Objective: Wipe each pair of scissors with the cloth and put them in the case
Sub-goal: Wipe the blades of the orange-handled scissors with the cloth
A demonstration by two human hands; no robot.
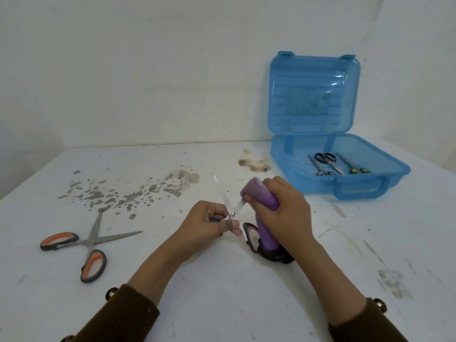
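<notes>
Near the middle of the surface (222, 297), the left hand (209, 224) pinches a pair of open scissors (228, 204) at the pivot. The free blade points to the far edge, slightly left, and the black handles point to the near edge. The right hand (286, 213) grips the purple cloth (257, 192) around the other blade. Orange-handled scissors (91, 240) lie open near the left edge. The blue case (350, 187) stands open at the far right corner.
</notes>
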